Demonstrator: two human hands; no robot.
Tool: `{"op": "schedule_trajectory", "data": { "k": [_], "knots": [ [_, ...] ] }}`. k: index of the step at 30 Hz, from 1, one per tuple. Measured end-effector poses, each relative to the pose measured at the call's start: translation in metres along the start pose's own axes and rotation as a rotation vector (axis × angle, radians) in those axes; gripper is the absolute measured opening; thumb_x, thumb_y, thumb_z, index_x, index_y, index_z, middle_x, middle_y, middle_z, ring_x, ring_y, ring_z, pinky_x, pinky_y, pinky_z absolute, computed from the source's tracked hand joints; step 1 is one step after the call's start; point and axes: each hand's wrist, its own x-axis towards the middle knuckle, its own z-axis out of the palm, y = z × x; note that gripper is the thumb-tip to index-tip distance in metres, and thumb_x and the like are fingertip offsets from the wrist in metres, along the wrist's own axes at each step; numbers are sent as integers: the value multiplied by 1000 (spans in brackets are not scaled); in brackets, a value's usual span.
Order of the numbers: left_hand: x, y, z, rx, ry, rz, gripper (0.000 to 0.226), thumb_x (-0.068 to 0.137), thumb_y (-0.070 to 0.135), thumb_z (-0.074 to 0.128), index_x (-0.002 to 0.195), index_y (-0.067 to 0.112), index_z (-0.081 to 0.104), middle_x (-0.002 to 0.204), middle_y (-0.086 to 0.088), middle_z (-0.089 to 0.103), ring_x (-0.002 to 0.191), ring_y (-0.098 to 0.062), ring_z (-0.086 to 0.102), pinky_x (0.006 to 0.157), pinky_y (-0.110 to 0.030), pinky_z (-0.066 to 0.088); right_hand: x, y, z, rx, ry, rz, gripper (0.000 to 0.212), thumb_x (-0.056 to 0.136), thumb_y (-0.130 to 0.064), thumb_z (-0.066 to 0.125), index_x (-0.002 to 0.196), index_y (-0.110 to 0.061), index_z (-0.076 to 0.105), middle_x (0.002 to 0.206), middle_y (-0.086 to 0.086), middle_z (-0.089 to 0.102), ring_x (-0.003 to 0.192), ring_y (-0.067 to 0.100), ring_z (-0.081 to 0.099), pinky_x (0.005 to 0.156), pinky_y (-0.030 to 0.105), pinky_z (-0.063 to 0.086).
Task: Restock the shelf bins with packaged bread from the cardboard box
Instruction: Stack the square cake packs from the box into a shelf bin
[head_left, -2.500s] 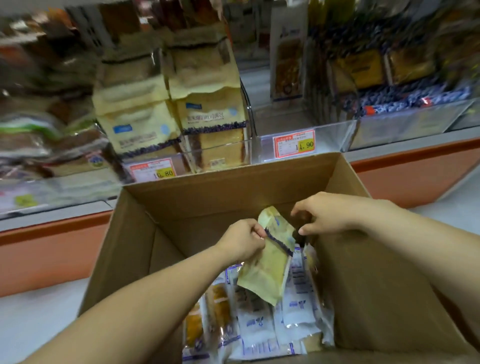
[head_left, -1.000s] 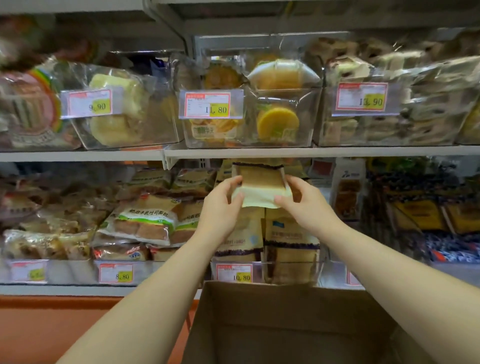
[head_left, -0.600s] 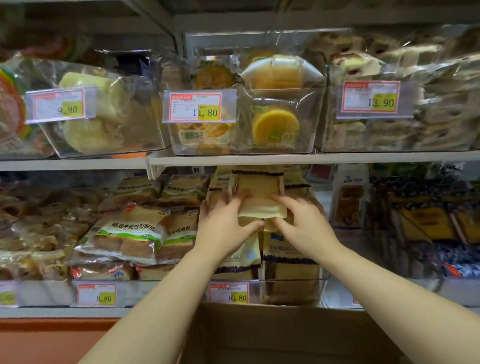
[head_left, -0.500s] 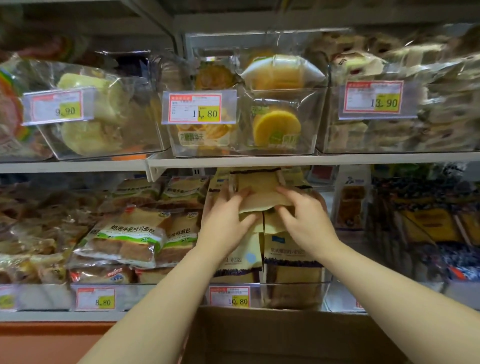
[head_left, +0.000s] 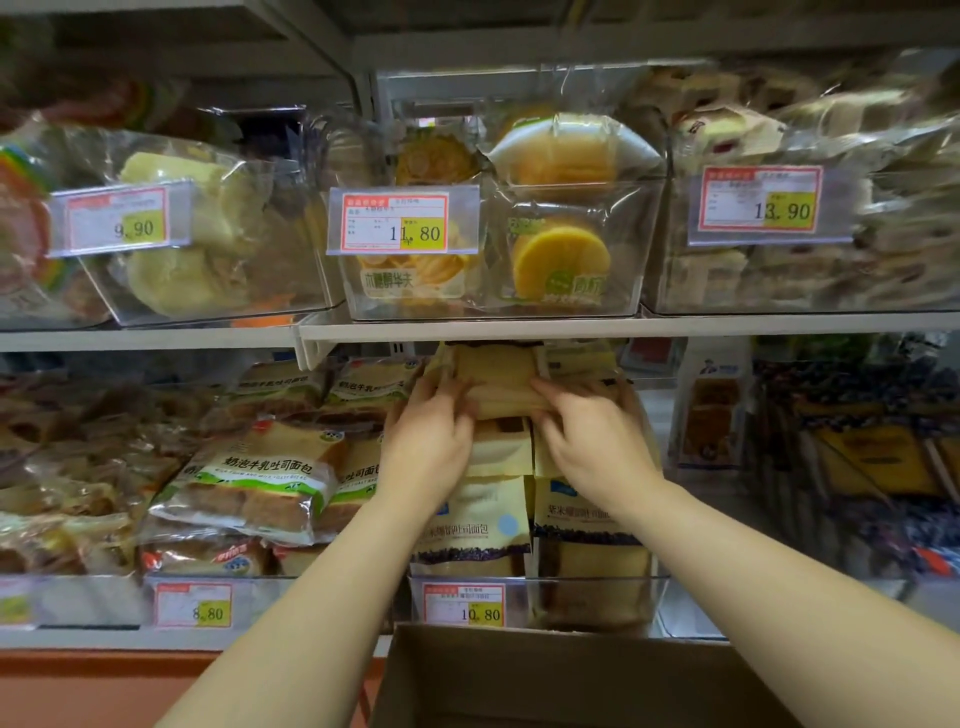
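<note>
A pale yellow bread pack (head_left: 498, 382) lies on top of the stacked yellow packs in the clear bin (head_left: 582, 597) on the lower shelf, just under the shelf board above. My left hand (head_left: 431, 447) presses its left edge and my right hand (head_left: 592, 441) its right edge, both with fingers curled on the wrapper. Below them stand more yellow packs (head_left: 472, 525) with a dark purple band. The cardboard box (head_left: 545, 675) shows only its far wall at the bottom edge; its contents are hidden.
Green-labelled toast bags (head_left: 249, 478) fill the bin to the left. The upper shelf (head_left: 467, 328) carries clear bins of round cakes (head_left: 561, 254). Dark and yellow packets (head_left: 878, 457) stand to the right. Price tags (head_left: 462, 605) hang on the bin fronts.
Both hands lifted the yellow pack out of the box up to the lower shelf bin, then pushed it back and down onto the stack. The view tilted up from box to shelves.
</note>
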Motion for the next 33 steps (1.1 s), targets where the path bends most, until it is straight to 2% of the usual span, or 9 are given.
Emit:
{"op": "schedule_trajectory", "data": {
  "k": [4, 9, 14, 17, 20, 22, 25, 28, 33],
  "knots": [
    [-7, -11, 0, 72, -90, -15, 45, 99, 41, 37, 143, 34, 35, 157, -4, 22, 143, -23, 22, 116, -43, 15, -1, -11, 5, 5, -133, 20, 47, 101, -35, 33, 148, -31, 28, 130, 7, 59, 129, 28, 45, 111, 53, 27],
    [-11, -12, -6, 120, -40, -14, 50, 97, 43, 41, 145, 33, 32, 160, -7, 11, 144, -27, 20, 116, -46, 16, -9, -11, 2, -42, -16, -33, 48, 99, -43, 35, 146, -32, 30, 130, -2, 59, 130, 21, 40, 116, 48, 6],
    [-53, 4, -5, 47, 161, 174, 38, 94, 30, 51, 132, 26, 52, 147, -3, 38, 134, -23, 37, 112, -45, 24, -52, 0, 2, 53, 174, -217, 39, 92, -38, 48, 128, -26, 56, 124, -8, 59, 120, 14, 49, 113, 42, 18],
    [-93, 15, 5, 19, 174, 338, 33, 91, 27, 47, 121, 24, 60, 129, 2, 54, 119, -16, 49, 104, -36, 34, -92, 12, -6, 59, 135, -277, 35, 90, -37, 50, 121, -26, 60, 117, -10, 62, 114, 10, 53, 107, 31, 23],
    [-129, 26, 19, 52, 59, 441, 31, 87, 27, 44, 110, 22, 64, 110, 5, 62, 100, -13, 56, 86, -30, 41, -135, 32, -17, 40, 9, -299, 30, 89, -37, 53, 113, -25, 65, 105, -9, 68, 99, 12, 60, 87, 29, 41],
    [-149, 31, 32, 95, -63, 485, 27, 85, 24, 49, 106, 22, 64, 102, 5, 66, 93, -16, 62, 78, -28, 42, -161, 50, -26, 35, -131, -271, 25, 91, -35, 56, 111, -25, 67, 103, -9, 69, 94, 10, 62, 80, 26, 44],
    [-173, 42, 55, 168, -287, 501, 27, 91, 24, 51, 115, 24, 61, 113, 5, 65, 101, -18, 63, 83, -32, 47, -190, 82, -35, -9, -395, -249, 27, 93, -35, 55, 118, -29, 63, 114, -13, 66, 103, 5, 59, 87, 22, 45],
    [-189, 46, 88, 228, -527, 388, 31, 97, 31, 45, 127, 30, 53, 126, 8, 58, 111, -15, 57, 92, -31, 45, -211, 111, -35, -20, -608, -191, 28, 93, -35, 54, 120, -32, 60, 120, -16, 62, 107, 0, 55, 89, 18, 43],
    [-202, 29, 152, 297, -901, 221, 32, 97, 34, 46, 127, 29, 53, 129, 3, 58, 114, -19, 56, 88, -31, 47, -221, 146, -25, -26, -764, -102, 36, 92, -36, 58, 127, -30, 55, 125, -12, 59, 74, -9, 43, 77, 15, 35]
  ]
}}
